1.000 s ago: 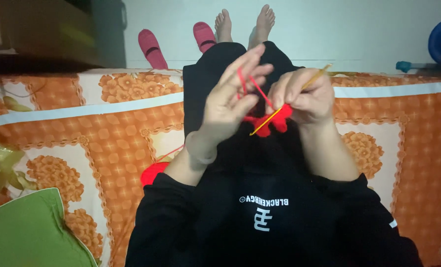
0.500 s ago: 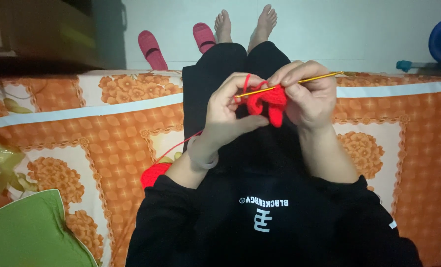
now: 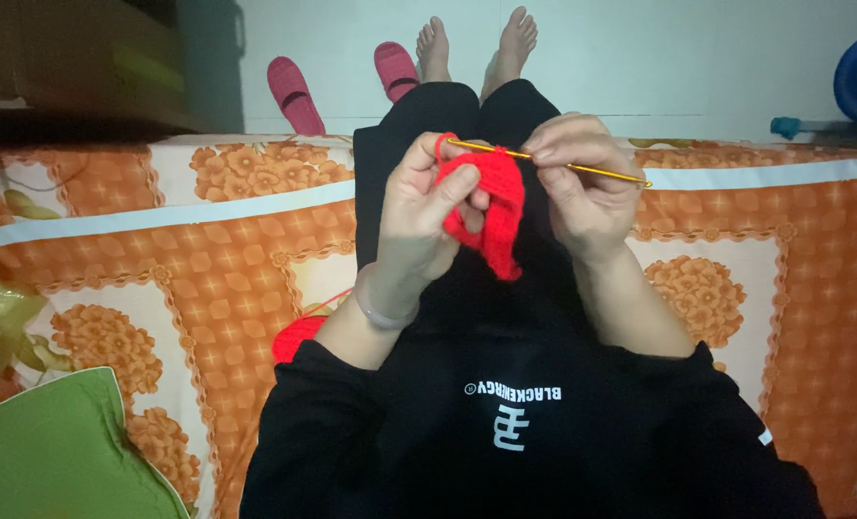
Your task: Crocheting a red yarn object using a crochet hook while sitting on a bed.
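Since half a second ago the hook has swung from tilting up to the right to lying nearly level, and the red piece now hangs lower below the hands. The left hand is closed on the red crochet piece, thumb and fingers pinching its upper edge, with a loop of red yarn seemingly over the forefinger, though that part is small and hard to read. The right hand is closed around a thin yellow crochet hook, fingers bunched over its middle; the tip reaches left to the top of the red piece and the tail sticks out to the right. Both hands are raised over the lap of the person's black trousers, close together with the red piece between them. A ball of red yarn lies on the orange flowered bedsheet just beside the left forearm. A green pillow sits at the lower left, and two pink slippers rest on the floor near the bare feet.
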